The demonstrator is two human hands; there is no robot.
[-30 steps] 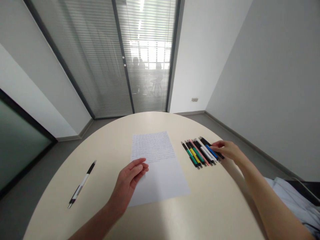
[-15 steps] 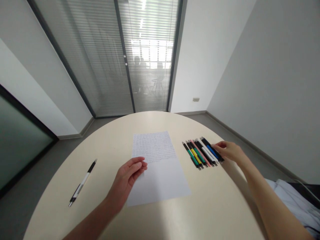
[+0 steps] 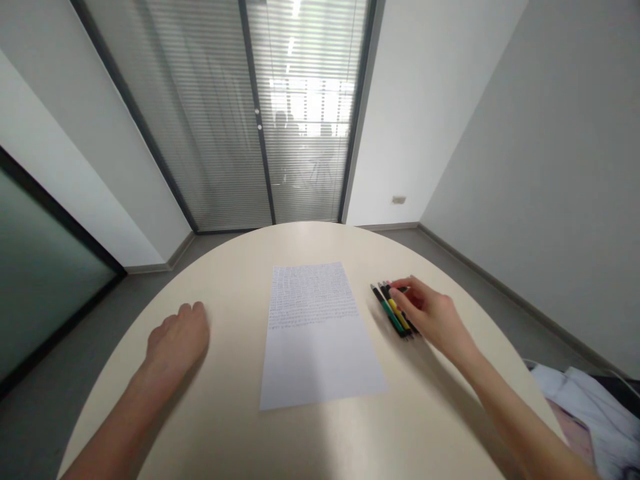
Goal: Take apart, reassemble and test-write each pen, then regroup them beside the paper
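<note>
My left hand [image 3: 177,340] rests palm down on the round cream table [image 3: 320,243], left of the paper, with its fingers curled. The black-and-white pen from earlier is not visible and may be under this hand. A sheet of white paper [image 3: 315,333] lies mid-table, handwritten on its upper half. My right hand [image 3: 425,310] is over a row of pens [image 3: 391,312], its fingers touching them. Only a green-banded pen [image 3: 391,315] and a yellow-banded pen [image 3: 397,308] show clearly; the hand hides the others.
Behind the table stands a glass door [image 3: 257,133] with slatted blinds and dim figures beyond it. White walls run along both sides, with a dark glass panel [image 3: 45,280] at the left. Pale cloth [image 3: 585,413] lies at the lower right.
My left hand has moved left off the paper onto the spot where the pen lay, and the pen no longer shows. My right hand has moved left across the pen row, covering most of it.
</note>
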